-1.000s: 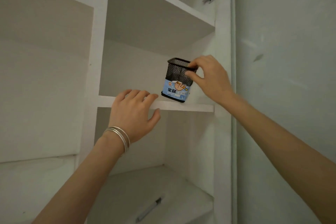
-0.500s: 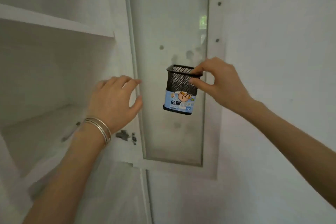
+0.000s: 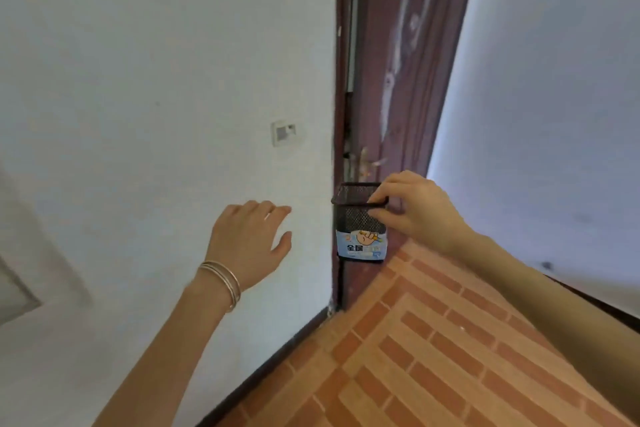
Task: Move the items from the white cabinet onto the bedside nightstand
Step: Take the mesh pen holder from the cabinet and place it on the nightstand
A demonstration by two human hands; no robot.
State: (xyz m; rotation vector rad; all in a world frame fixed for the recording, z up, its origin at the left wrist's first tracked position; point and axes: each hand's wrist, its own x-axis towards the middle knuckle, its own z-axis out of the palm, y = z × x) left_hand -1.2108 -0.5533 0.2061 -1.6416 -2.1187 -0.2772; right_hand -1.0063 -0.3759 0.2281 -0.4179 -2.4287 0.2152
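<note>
The mesh pen holder (image 3: 358, 222) hangs pinched in the right hand (image 3: 415, 211), in front of the door (image 3: 398, 80). Left hand (image 3: 249, 243) floats left of it, wall switch (image 3: 284, 132) above, tiled floor (image 3: 433, 357) below.

Mid-frame is open air: left hand (image 3: 249, 239) hangs free with fingers spread, and there is a clear gap between it and the mesh pen holder (image 3: 360, 222). Right hand (image 3: 415, 211) pinches the holder's rim, and the holder hangs in the air, touching no surface.

Obstacles:
- Centre, behind the holder: dark wooden door (image 3: 398, 80). The door handle (image 3: 367, 161) sits just above the holder's rim; depth gap can't be judged.
- Left half: white wall (image 3: 156, 62), flat except for a switch plate (image 3: 284, 132) above the left hand.
- Right: second white wall (image 3: 554, 97), meeting the door.
- Far left edge: white panel (image 3: 14, 291) juts in.

Lower right is open brick-pattern tile floor (image 3: 433, 340), the widest passage. Dark skirting (image 3: 277, 354) runs along the foot of the left wall.
</note>
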